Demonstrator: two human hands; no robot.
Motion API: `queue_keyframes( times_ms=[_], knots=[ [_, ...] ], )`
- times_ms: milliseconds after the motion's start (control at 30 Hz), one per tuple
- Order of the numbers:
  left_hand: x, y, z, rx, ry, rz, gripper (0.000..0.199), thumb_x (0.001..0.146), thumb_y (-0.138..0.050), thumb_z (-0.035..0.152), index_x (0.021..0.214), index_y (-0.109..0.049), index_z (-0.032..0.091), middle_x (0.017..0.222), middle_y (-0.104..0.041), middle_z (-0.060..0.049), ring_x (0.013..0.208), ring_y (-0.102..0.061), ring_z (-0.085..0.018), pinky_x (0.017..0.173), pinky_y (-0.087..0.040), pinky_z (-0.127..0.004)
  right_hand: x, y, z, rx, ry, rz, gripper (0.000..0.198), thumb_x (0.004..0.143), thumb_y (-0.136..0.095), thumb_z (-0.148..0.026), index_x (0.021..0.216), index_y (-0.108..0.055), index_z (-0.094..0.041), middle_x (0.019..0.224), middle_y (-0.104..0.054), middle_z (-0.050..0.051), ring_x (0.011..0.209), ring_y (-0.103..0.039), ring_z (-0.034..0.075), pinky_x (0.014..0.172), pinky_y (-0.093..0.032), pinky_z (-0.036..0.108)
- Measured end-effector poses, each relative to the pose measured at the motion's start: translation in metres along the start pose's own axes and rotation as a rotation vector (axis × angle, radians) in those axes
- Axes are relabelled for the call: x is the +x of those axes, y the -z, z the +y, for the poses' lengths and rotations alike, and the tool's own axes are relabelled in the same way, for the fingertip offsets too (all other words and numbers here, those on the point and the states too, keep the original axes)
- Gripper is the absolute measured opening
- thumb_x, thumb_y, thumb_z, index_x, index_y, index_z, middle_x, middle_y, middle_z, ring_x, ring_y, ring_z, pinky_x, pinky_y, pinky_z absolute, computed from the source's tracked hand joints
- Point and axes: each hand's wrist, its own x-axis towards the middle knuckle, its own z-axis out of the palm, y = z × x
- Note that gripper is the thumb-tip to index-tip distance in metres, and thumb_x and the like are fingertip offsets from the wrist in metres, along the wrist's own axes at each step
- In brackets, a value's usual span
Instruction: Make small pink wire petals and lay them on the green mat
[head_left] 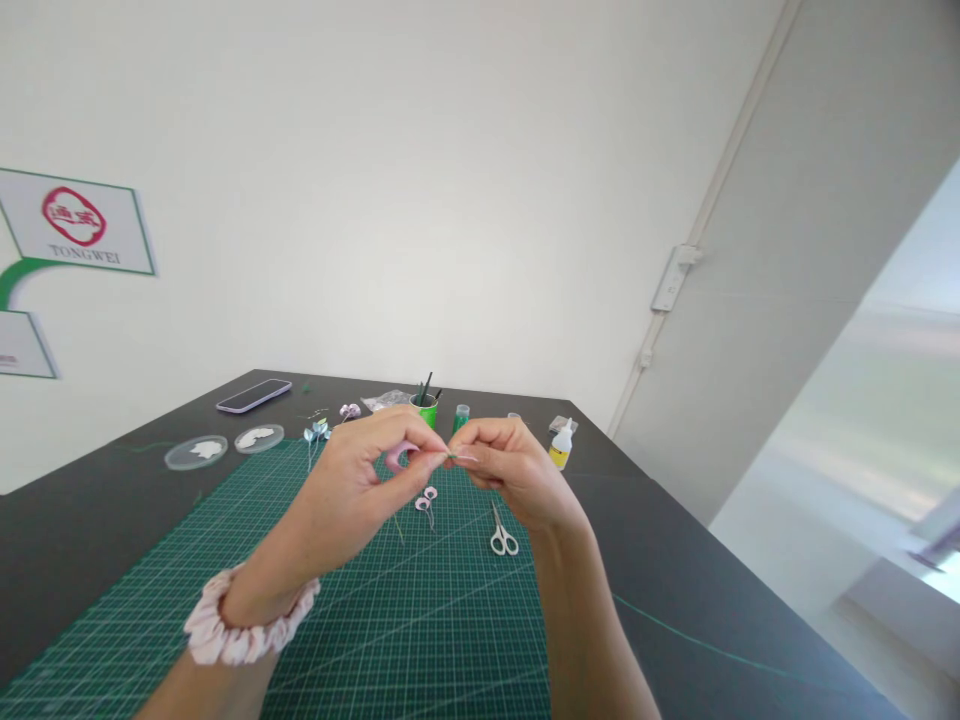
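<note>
My left hand (367, 470), with a pale scrunchie (244, 620) at its wrist, is closed with thumb and forefinger pinched together. A small pink curved piece (400, 456) shows under its fingers. My right hand (514, 468) pinches too, its fingertips meeting those of the left over a thin green strand (453, 457). Fingers hide most of what lies between them. Below the hands, small pink flower-like pieces on wire stems (424, 500) lie on the green cutting mat (405, 630). White-handled scissors (504, 541) rest under my right hand.
At the back stand a green pot (425, 412) of dark tools, a green bottle (461, 415) and a yellow-labelled glue bottle (561, 445). To the left are two clear dishes (196, 453) with white pieces, a phone (254, 396) and blue wired flowers (318, 432).
</note>
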Motion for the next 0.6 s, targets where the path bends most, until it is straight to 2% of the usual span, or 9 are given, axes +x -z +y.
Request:
queue_keyframes(
  times_ms=[300, 433, 600],
  knots=[
    [0.001, -0.002, -0.005, 0.134, 0.044, 0.172, 0.015, 0.084, -0.054, 0.015, 0.072, -0.062, 0.019, 0.065, -0.061, 0.002, 0.061, -0.054, -0.012, 0.060, -0.043, -0.027, 0.000, -0.011, 0.001, -0.017, -0.025, -0.016, 0.018, 0.073, -0.070, -0.034, 0.064, -0.068, -0.018, 0.045, -0.038, -0.008, 0.044, -0.021, 0.007, 0.045, -0.016, 0.026],
    [0.002, -0.003, -0.006, 0.173, 0.043, 0.185, 0.015, 0.085, -0.054, 0.015, 0.072, -0.061, 0.018, 0.065, -0.061, 0.002, 0.059, -0.052, -0.011, 0.059, -0.042, -0.027, -0.002, -0.017, -0.004, -0.113, 0.029, 0.051, 0.022, 0.073, -0.070, -0.037, 0.061, -0.066, -0.019, 0.049, -0.039, -0.007, 0.048, -0.025, 0.008, 0.047, -0.022, 0.026],
    [0.002, -0.004, -0.006, 0.210, 0.049, 0.210, 0.013, 0.084, -0.054, 0.016, 0.072, -0.061, 0.018, 0.068, -0.065, 0.001, 0.062, -0.056, -0.012, 0.059, -0.043, -0.025, -0.008, -0.022, -0.007, -0.301, 0.086, 0.158, 0.021, 0.078, -0.063, -0.032, 0.062, -0.063, -0.018, 0.053, -0.042, -0.005, 0.053, -0.032, 0.009, 0.050, -0.026, 0.027]
  ],
)
